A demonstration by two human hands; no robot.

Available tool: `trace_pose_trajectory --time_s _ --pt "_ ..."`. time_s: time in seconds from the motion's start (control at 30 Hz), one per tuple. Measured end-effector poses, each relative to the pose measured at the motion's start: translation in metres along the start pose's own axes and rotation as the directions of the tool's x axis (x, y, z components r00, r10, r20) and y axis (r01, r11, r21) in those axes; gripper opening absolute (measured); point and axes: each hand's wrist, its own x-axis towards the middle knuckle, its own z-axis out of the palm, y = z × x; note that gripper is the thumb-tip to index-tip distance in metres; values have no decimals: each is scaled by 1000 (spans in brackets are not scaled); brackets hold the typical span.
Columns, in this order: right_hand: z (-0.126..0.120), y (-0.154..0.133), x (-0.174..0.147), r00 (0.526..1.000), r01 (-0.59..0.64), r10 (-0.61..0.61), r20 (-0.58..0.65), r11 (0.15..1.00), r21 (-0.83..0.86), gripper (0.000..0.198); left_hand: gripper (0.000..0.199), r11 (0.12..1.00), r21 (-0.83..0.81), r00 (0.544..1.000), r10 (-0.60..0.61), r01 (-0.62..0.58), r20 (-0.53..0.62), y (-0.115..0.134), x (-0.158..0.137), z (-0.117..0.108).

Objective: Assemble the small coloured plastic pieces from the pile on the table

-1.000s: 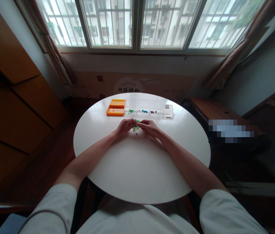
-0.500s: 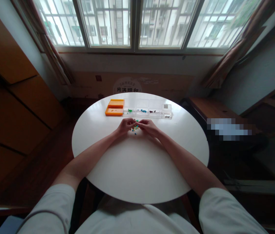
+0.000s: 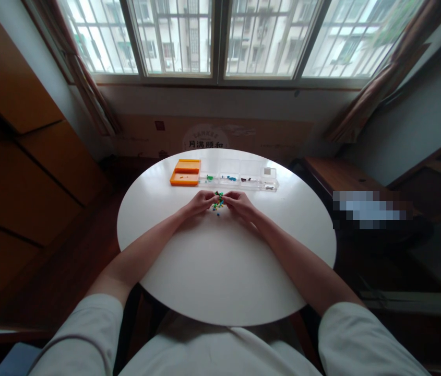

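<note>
A small heap of tiny coloured pieces (image 3: 217, 204), green, yellow and blue, lies on the round white table (image 3: 224, 271). My left hand (image 3: 203, 201) is at the left side of the heap, fingers closed in a pinch. From the right, my right hand (image 3: 239, 202) comes in with thumb and forefinger pressed together. The fingertips of both hands nearly meet over the heap. Whatever they hold is too small to make out against the pieces behind.
Beyond the hands stands an orange tray (image 3: 185, 173) with a few small bits in it. Beside it runs a row of clear plastic compartments (image 3: 230, 183) holding green, blue and dark pieces. A wooden bench (image 3: 345, 177) stands to the right of the table.
The fingertips have shifted slightly apart, and more of the coloured heap shows between them. The view has moved a little; the tray and compartments stay put.
</note>
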Motion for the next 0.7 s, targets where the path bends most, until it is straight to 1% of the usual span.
trace_pose_trajectory --time_s 0.13,0.27,0.37,0.43,0.53,0.63,0.7 --pt "1 -1 -1 1000 16 -16 -13 1000 -23 43 48 999 38 1000 -16 15 2 1 -1 2" --pt "3 0 -1 999 24 -25 -40 999 -34 43 44 999 53 1000 5 -5 9 -2 0 3" --pt "4 3 1 993 72 -78 -89 995 -74 44 39 999 43 1000 7 -7 2 -5 1 3" --pt "5 5 3 986 116 -130 -100 984 -133 45 36 997 73 999 32 -31 -11 -9 3 3" --pt "4 9 5 978 180 -197 -61 960 -216 46 33 982 168 996 86 -85 0 -14 4 2" --pt "0 12 7 970 233 -242 6 927 -294 43 34 970 228 996 84 -88 30 -15 3 2" --pt "-4 15 9 963 260 -266 28 903 -341 40 36 966 244 996 80 -88 41 -14 2 2"
